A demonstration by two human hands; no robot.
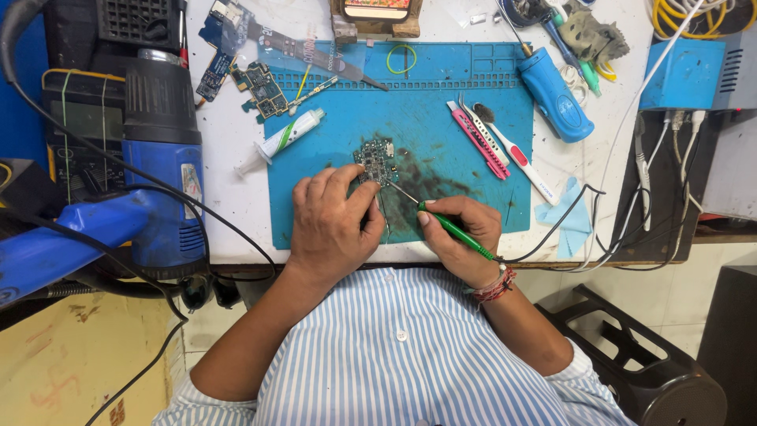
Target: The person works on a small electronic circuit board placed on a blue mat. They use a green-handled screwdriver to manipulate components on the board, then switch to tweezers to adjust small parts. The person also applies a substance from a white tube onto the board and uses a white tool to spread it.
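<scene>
A cluttered white workbench fills the room's near side, with a blue silicone repair mat laid across its middle and a blue hot-air gun standing at the left; a syringe of paste lies at the mat's left edge, pink and white pry tools lie to the right, and a blue cylindrical tool rests beyond them.

The small circuit board sits on the mat just ahead of the person, on a dark-stained patch; the left hand lies over its near edge, fingers curled down and pressing the board flat (what exactly the fingertips pinch, I cannot tell); the right hand is closed round a green-handled soldering iron, held like a pen, its thin metal tip reaching to the board's lower right corner; its black cable trails off to the right.

To my eye the work is fine tip-work on one corner; doing it well seems to ask for the right wrist resting on the mat for steadiness, the left fingers kept clear of the hot tip, short light touches rather than pressure, and the cable left slack so it does not tug the handle; the spare boards at the top left stay well apart.
</scene>
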